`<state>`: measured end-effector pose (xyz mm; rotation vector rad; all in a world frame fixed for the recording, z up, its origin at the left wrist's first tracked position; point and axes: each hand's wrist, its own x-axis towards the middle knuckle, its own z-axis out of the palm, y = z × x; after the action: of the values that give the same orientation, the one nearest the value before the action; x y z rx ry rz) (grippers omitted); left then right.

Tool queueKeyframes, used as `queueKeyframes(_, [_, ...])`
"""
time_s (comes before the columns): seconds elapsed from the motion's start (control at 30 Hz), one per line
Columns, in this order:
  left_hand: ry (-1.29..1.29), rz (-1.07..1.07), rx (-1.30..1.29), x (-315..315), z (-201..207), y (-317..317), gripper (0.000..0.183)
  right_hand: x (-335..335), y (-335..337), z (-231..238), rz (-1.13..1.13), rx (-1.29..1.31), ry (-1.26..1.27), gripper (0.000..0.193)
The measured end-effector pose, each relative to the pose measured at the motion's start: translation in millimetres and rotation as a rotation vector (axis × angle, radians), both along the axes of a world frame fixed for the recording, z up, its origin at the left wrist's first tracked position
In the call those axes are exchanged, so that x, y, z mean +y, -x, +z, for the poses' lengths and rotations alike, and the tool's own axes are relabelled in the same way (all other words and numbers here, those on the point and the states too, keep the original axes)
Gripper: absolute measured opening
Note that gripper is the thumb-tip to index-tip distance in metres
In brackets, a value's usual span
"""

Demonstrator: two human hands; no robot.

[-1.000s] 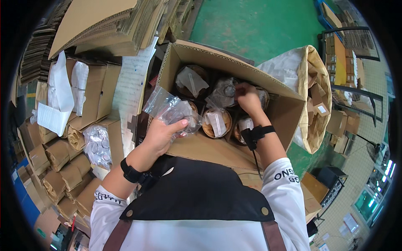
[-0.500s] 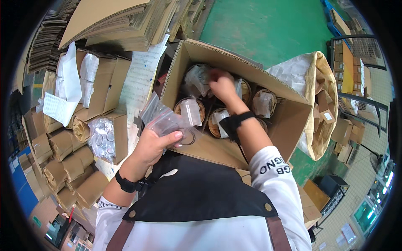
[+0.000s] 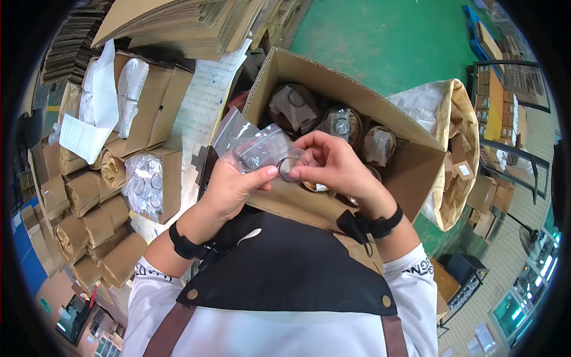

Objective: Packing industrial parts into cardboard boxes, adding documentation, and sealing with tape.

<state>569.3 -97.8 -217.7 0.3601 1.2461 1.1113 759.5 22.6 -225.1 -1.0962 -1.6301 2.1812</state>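
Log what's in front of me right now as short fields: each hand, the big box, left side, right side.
Left hand: holding clear plastic bags
Right hand: thumb and fingers at the bags, beside a dark ring
Big box: open, with wrapped bundles inside
Left side: small carton with bagged rings; brown paper rolls
Right side: open paper sack holding brown paper pieces

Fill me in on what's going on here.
A person's left hand grips clear plastic bags while the right hand pinches one showing a dark ring. Both hands are over an open cardboard box of round, brown packages, several with a bag on top. More bagged rings sit to the left.
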Motion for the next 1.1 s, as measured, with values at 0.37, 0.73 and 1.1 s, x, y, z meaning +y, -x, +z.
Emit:
queueKeyframes(0.37, [-0.003, 0.185, -0.288, -23.5, 15.4, 20.0, 0.032, -9.7, 29.5, -25.2, 0.174, -0.15, -0.166, 0.04])
queueKeyframes(0.73, [0.061, 0.028, 0.029, -12.3, -5.0, 0.9, 0.035, 11.9, -46.3, -48.4, -0.062, -0.181, 0.095, 0.011])
queueKeyframes(1.1, [-0.021, -0.073, 0.06, 7.0, -9.8, -25.0, 0.035, 6.3, -37.4, -6.7, 0.146, -0.249, -0.216, 0.018])
